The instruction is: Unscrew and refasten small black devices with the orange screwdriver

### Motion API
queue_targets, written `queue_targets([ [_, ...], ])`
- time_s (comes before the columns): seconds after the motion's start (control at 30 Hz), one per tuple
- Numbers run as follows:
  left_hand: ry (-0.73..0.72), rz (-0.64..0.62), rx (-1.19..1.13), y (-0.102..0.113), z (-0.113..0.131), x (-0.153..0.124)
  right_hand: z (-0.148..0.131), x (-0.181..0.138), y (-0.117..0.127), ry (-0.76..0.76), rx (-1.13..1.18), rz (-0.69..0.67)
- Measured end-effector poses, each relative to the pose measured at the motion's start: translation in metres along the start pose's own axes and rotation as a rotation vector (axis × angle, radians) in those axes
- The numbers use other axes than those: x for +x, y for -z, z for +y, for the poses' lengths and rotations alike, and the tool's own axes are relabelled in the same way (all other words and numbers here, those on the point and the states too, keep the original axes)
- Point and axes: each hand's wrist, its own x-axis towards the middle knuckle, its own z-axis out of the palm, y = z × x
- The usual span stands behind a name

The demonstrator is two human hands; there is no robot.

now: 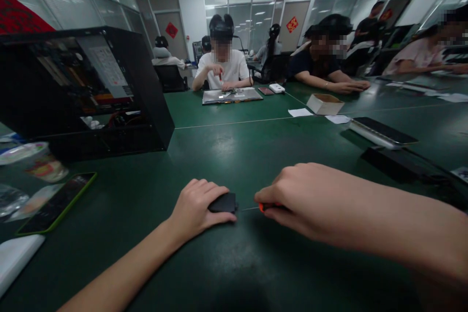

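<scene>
Black block: between the thumb and fingers of the left hand, its squared end poking out on the side toward the right hand; whether it also rests on the table cannot be told.
Left grip: narrow, thumb on the near side, fingers over the far side, holding the block.
Right grip: closed around the red-and-black handle of a screwdriver, its thin shaft pointing at the block; whether the tip touches is too fine to tell.
Handling: the block looks light and stiff, probably hard plastic, so a bare thumb could slide on its smooth sides; the small piece on its exposed end may be the fragile part.
Where to hold: across the body, as the left grip does, keeping fingertips back from that end.
Left of the left grip: a green-edged phone, well apart; beyond it, an open computer case.
Beyond the right grip: a small box, well apart.
</scene>
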Motion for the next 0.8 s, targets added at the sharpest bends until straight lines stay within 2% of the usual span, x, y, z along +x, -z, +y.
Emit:
queue_targets([
  [0.17,0.039,0.046,-0.113,-0.004,0.005,-0.001,0.008,-0.012,0.006,-0.046,-0.012,-0.036],
  [0.27,0.058,0.047,-0.154,-0.004,0.007,0.001,0.013,-0.01,0.007,-0.048,-0.012,-0.006],
  [0.4,0.069,0.043,-0.152,-0.003,0.007,0.003,0.021,-0.002,0.003,-0.028,-0.027,0.018],
  [0.8,0.014,0.069,-0.124,-0.006,0.003,0.002,0.019,0.011,0.008,-0.043,0.018,-0.089],
])
